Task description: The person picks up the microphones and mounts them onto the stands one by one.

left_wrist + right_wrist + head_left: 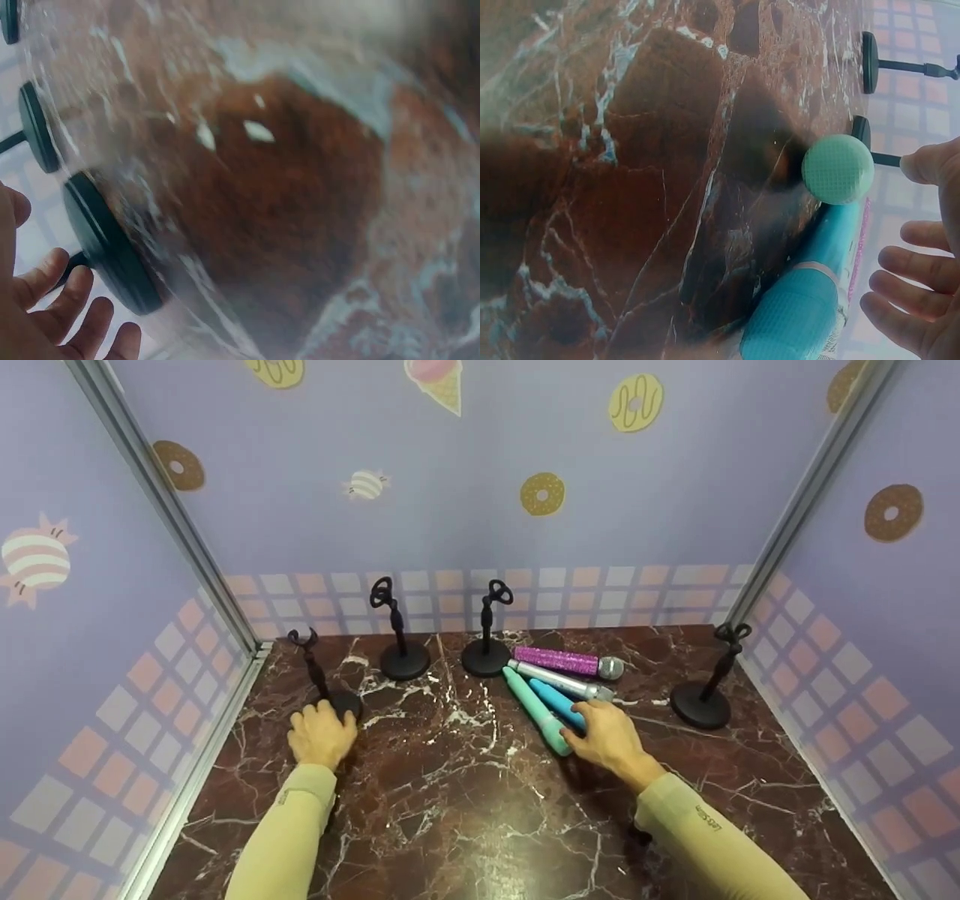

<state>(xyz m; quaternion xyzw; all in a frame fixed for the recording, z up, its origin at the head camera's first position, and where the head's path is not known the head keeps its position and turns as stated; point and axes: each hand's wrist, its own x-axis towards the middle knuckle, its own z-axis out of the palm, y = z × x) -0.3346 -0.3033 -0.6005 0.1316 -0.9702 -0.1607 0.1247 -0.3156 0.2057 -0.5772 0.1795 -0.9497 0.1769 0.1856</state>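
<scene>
My left hand (322, 735) is at the round base of the leftmost black microphone stand (347, 705). In the left wrist view its fingers (64, 300) are spread and loosely bent beside that stand's base (112, 244), not closed round the pole; whether they touch it I cannot tell. Over the near ends of a mint green microphone (534, 705) and a blue microphone (551, 697) hovers my right hand (611, 742). The right wrist view shows its thumb and fingers (907, 292) apart, with the green head (838, 169) and blue head (791, 315) lying beyond them.
Behind the blue one lie a silver microphone (555, 679) and a glittery purple microphone (556, 661). Two black stands (405, 661) (486, 658) are at the back, another stand (701, 705) at the right. Patterned walls (480, 532) enclose the dark red marble-look tabletop (465, 825).
</scene>
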